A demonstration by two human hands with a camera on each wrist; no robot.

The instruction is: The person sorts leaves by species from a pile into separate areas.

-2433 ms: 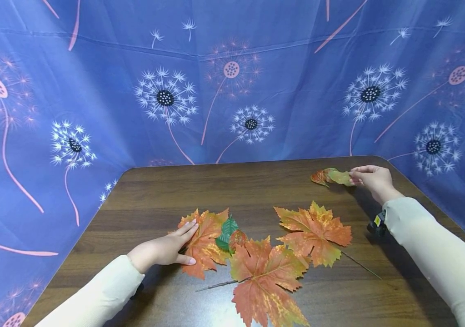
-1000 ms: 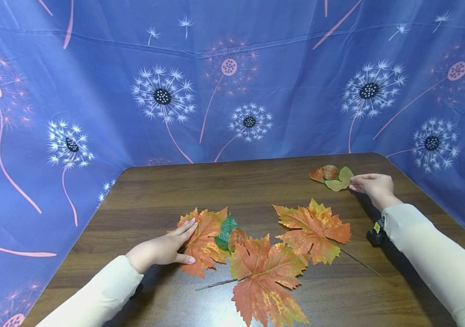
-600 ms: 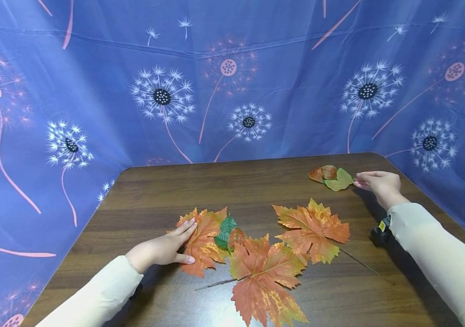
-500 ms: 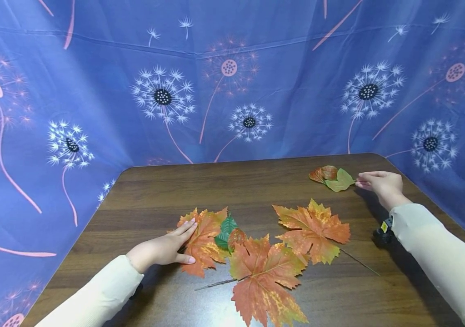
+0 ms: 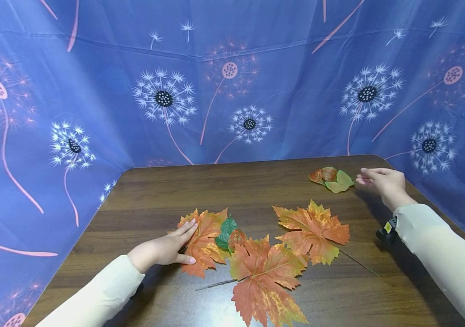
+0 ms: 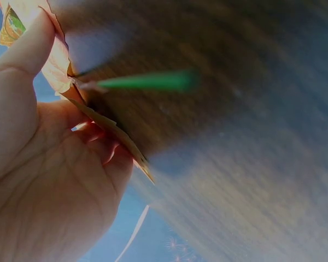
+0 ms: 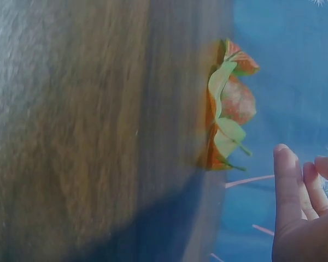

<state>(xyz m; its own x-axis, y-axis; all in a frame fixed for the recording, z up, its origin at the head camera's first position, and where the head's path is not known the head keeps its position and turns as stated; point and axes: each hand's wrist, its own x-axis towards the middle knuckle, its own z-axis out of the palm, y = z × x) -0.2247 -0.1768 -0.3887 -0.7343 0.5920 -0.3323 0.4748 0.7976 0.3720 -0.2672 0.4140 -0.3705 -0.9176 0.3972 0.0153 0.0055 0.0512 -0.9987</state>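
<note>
In the head view my left hand [image 5: 162, 249] lies with straight fingers on an orange maple leaf [image 5: 207, 240] at the left; its thumb is spread out. The left wrist view shows that leaf's edge under the fingers and a blurred green stem [image 6: 147, 82]. At the back right, my right hand [image 5: 387, 182] hovers just right of a small group of leaves: yellow-green leaves [image 5: 340, 181] beside reddish leaves [image 5: 318, 175]. In the right wrist view a gap separates its extended fingers [image 7: 287, 180] from the leaf stems, and nothing is held.
Two more orange maple leaves, one at the front [image 5: 268, 279] and one right of centre [image 5: 314, 231], lie on the brown wooden table [image 5: 167, 190]. A green leaf [image 5: 226, 231] and a small reddish leaf [image 5: 237, 239] sit between. A blue dandelion-print cloth [image 5: 297, 81] hangs behind.
My right hand has laid the yellow-green leaf it pinched beside the reddish ones, let go and drawn slightly right. The left hand stays on its maple leaf.
</note>
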